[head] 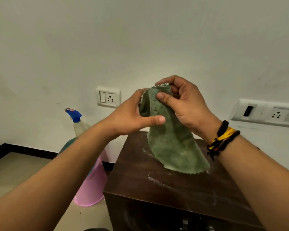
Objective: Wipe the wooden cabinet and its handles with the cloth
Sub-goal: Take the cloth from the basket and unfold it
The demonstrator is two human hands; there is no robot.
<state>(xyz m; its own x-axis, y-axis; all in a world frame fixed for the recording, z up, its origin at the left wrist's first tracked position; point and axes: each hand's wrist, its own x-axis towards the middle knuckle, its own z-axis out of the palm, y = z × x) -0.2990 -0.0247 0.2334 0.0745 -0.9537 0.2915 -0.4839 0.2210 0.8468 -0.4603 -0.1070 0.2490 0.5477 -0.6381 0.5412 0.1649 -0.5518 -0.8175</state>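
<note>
Both hands, left and right, raised above the cabinet, pinch the green cloth's top edge

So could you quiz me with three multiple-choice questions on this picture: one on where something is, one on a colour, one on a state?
1. Where is the spray bottle?
A. left of the cabinet
B. on the cabinet
C. in a hand

2. What colour is the cloth?
A. red
B. green
C. white

3. How is the cloth held?
A. lying flat
B. by one hand
C. by both hands

Answers: 1 A, it stands in the pink bucket beside the cabinet. 2 B, plainly green. 3 C, left hand and right hand pinch its top.
</note>
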